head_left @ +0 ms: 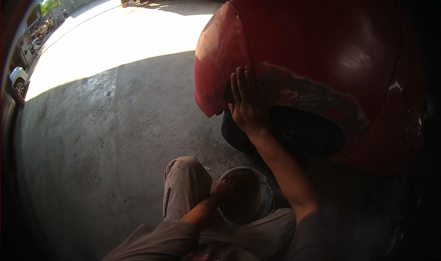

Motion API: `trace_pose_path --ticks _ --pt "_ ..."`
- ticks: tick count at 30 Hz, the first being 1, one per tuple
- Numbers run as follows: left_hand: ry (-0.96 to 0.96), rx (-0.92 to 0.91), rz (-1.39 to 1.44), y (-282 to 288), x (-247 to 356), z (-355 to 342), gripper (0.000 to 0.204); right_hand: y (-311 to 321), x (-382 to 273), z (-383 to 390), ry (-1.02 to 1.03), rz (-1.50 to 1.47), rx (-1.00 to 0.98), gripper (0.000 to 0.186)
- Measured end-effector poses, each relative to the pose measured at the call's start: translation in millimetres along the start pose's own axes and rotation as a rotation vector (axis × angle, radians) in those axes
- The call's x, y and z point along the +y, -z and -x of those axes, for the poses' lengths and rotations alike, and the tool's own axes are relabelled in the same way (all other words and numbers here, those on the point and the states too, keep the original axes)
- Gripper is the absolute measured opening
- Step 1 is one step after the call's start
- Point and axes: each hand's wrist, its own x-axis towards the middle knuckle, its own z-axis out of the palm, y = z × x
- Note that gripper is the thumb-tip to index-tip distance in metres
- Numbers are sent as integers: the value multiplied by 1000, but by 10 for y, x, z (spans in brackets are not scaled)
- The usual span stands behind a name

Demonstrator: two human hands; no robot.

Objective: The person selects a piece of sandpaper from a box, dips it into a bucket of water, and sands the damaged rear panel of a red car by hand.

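My right hand [249, 109] reaches up to the red car fender [310, 40] and lies against it at the front end of the wheel arch, fingers stretched out. Along that arch runs a grey, sanded-looking patch [317, 95] with bits of red in it. My left hand [225, 187] dips over the rim into a round bucket [268, 194] between my knees. Its fingers are lost in the dark of the bucket, so what they hold, if anything, is hidden. A dark tyre [234, 132] shows under the arch.
The red bumper [206, 82] juts out at the left of the fender, with a pale worn patch on top. Grey concrete floor [110, 137] spreads to the left, sunlit farther off. A white car [19, 79] stands at the far left edge.
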Motion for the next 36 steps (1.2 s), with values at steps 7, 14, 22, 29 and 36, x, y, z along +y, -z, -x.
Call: trace_pose_path --ticks 7,14,22,29,36 --pt "-19 101 -31 6 50 11 40 -41 -226 -759 -97 282 79 66" --pt "-67 22 -63 260 42 -73 35 115 -185 -544 -226 145 201 65" --pt "-136 6 133 649 -40 -212 33 123 -244 -903 -235 298 155 66" --pt "-150 -260 193 1513 -140 -492 36 89 -265 -1169 -220 288 138 63" --pt "-137 -106 142 2419 -412 -456 55 121 -333 -1127 -230 254 176 63"
